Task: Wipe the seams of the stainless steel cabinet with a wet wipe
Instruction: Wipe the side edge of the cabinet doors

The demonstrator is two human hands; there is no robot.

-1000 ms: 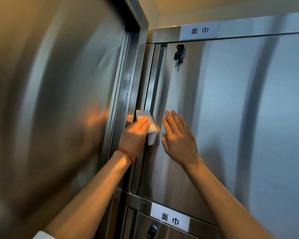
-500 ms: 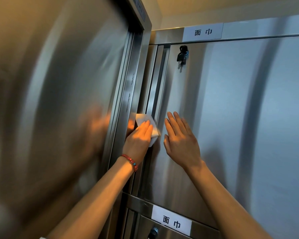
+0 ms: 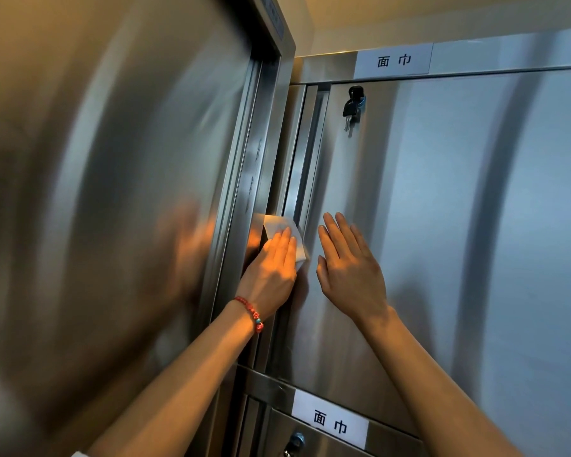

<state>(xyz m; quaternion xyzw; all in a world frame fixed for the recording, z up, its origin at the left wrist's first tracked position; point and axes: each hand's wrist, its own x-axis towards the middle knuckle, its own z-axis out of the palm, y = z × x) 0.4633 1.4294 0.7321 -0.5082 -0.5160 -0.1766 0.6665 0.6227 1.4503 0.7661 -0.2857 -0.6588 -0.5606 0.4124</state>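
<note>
Wipe point(image 3: 285, 230) against closed cabinet point(image 3: 442, 225) seam

A single view is given, taken from a wide-angle camera worn on the head. It is aimed forward and slightly upward at the stainless steel cabinet point(image 3: 442, 225), which is seen from close range and fills the right of the frame. A steel panel point(image 3: 112, 209) is seen very near on the left, bowed by the lens. Both forearms are seen entering from the bottom edge, reaching away from the camera. A strip of ceiling point(image 3: 409, 14) is caught at the top.
</note>
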